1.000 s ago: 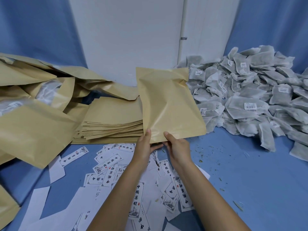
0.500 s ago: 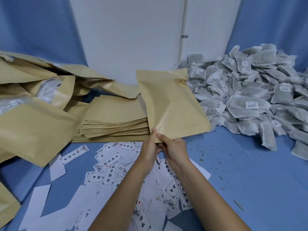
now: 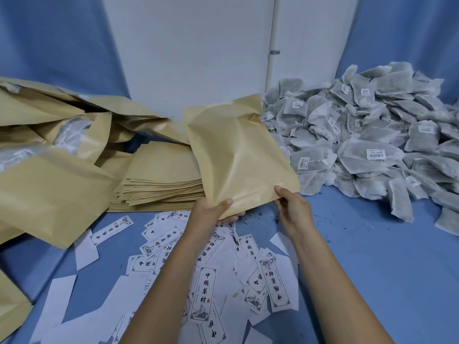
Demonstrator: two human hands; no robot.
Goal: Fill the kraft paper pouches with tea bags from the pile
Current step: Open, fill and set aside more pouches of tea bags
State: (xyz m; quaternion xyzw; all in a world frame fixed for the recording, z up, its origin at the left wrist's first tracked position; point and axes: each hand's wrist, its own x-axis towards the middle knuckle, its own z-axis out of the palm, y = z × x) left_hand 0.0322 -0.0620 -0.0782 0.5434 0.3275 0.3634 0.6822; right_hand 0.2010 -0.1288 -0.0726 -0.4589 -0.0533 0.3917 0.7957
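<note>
Presently, fingers [image 3: 236,216] of my left hand [image 3: 211,216] and right hand [image 3: 294,212] pinch the near edge of the kraft pouch [image 3: 238,155]; risk: held so low, it may flop over or slip.

Packing workroom, heaped tea bags [image 3: 372,135], stacked pouches [image 3: 161,177], loose labels [image 3: 206,289]

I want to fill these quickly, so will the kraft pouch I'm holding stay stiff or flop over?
Probably fairly stiff: the kraft pouch stands upright though the left hand and right hand hold only its bottom edge. Its creased, folded top corner suggests it buckles easily. Likely light: it looks thin and empty.
</note>
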